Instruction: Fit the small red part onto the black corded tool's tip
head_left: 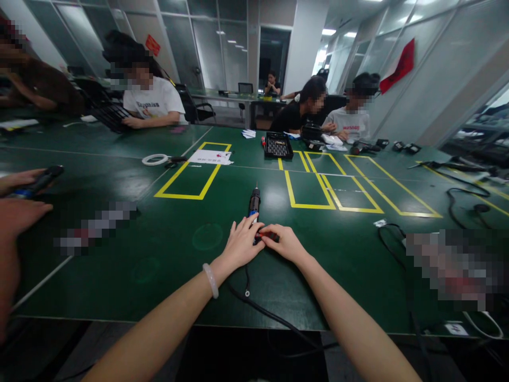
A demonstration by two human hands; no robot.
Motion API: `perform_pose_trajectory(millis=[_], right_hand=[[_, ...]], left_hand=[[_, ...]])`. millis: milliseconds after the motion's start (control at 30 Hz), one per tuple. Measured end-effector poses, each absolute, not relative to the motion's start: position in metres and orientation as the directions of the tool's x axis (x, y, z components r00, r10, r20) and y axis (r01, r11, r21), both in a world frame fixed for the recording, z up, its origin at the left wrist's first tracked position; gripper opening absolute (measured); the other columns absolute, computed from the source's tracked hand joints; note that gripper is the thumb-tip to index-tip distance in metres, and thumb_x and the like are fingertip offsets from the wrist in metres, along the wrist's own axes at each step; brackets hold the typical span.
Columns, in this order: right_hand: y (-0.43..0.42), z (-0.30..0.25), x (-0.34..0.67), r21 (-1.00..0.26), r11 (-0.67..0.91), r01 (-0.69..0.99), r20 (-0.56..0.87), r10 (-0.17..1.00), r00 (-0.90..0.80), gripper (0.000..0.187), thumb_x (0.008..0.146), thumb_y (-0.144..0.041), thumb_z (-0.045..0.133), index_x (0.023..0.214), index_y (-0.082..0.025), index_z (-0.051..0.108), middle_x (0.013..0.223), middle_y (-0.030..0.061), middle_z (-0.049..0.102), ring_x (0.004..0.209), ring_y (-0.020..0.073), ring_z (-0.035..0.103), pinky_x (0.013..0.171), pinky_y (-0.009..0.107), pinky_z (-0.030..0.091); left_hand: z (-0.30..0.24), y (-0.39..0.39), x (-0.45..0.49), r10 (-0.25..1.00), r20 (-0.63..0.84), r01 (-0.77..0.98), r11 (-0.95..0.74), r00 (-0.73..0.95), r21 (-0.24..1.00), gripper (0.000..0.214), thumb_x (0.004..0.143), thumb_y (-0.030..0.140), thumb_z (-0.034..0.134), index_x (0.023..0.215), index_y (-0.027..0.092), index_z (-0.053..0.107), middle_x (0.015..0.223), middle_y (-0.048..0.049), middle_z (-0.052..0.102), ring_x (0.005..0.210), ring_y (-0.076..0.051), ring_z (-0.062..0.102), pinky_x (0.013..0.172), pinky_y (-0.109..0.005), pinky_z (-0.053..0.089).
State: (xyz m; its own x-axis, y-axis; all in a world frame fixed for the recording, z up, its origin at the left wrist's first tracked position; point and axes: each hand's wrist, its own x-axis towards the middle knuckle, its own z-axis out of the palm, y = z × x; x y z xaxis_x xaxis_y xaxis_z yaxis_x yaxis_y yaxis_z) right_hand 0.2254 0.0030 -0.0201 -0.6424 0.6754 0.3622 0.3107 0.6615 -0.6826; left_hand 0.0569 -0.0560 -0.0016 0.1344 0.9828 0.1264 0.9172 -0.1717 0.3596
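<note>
An electric screwdriver with a black nose, a blue band and a thin bit lies on the green table, its tip pointing away from me. My left hand rests over its body from the left, thumb and forefinger on either side and the other fingers spread. At the rear end, my right hand pinches with thumb and fingertips; a small reddish spot shows there, but the exact part gripped is hidden. A black cable runs from under my hands towards the table's front edge.
Yellow tape rectangles mark the table. A black tray of small parts, a white paper sheet and a white ring lie further back. A co-worker's hands hold another screwdriver at left. Cables lie at right.
</note>
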Motion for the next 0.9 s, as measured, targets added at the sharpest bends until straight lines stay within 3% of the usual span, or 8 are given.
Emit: perform_pose_trajectory(millis=[67,300,500,900], right_hand=[[0.001,-0.020,0.225,-0.661,0.668,0.341,0.357,0.681,-0.640,0.017,0.087,-0.021,0.061,0.102,-0.020,0.068,0.088,0.0037,0.069,0.077,0.0154,0.060,0.074,0.027,0.046],[0.001,-0.018,0.224,-0.704,0.658,0.268,0.370,0.662,-0.652,0.017,0.091,-0.025,0.056,0.099,-0.020,0.070,0.092,0.0050,0.062,0.085,0.0155,0.058,0.073,0.026,0.046],[0.004,-0.019,0.228,-0.763,0.600,0.239,0.351,0.697,-0.626,0.029,0.091,-0.027,0.056,0.118,-0.021,0.063,0.096,0.0046,0.059,0.081,0.0145,0.057,0.071,0.027,0.047],[0.011,-0.024,0.233,-0.785,0.554,0.277,0.307,0.737,-0.602,0.020,0.090,-0.025,0.055,0.106,-0.019,0.067,0.090,0.0036,0.059,0.071,0.0124,0.055,0.067,0.026,0.045]], left_hand=[[-0.001,-0.056,0.057,0.984,0.128,0.928,-0.161,0.124,0.336,0.042,0.085,0.034,0.052,0.127,0.030,0.051,0.156,-0.0027,0.027,0.138,-0.035,0.034,0.110,-0.063,0.027],[0.005,-0.056,0.054,0.989,0.132,0.954,-0.098,0.062,0.284,0.031,0.089,0.041,0.048,0.116,0.029,0.058,0.154,-0.0049,0.029,0.115,-0.028,0.055,0.094,-0.045,0.046],[0.006,-0.053,0.043,0.993,0.110,0.964,-0.058,0.031,0.260,0.031,0.088,0.041,0.048,0.116,0.029,0.058,0.148,-0.0054,0.035,0.112,-0.028,0.052,0.092,-0.044,0.046],[0.002,-0.042,0.016,0.991,0.133,0.972,-0.063,0.034,0.225,0.033,0.086,0.039,0.049,0.116,0.028,0.057,0.143,-0.0075,0.035,0.110,-0.028,0.048,0.093,-0.044,0.046]])
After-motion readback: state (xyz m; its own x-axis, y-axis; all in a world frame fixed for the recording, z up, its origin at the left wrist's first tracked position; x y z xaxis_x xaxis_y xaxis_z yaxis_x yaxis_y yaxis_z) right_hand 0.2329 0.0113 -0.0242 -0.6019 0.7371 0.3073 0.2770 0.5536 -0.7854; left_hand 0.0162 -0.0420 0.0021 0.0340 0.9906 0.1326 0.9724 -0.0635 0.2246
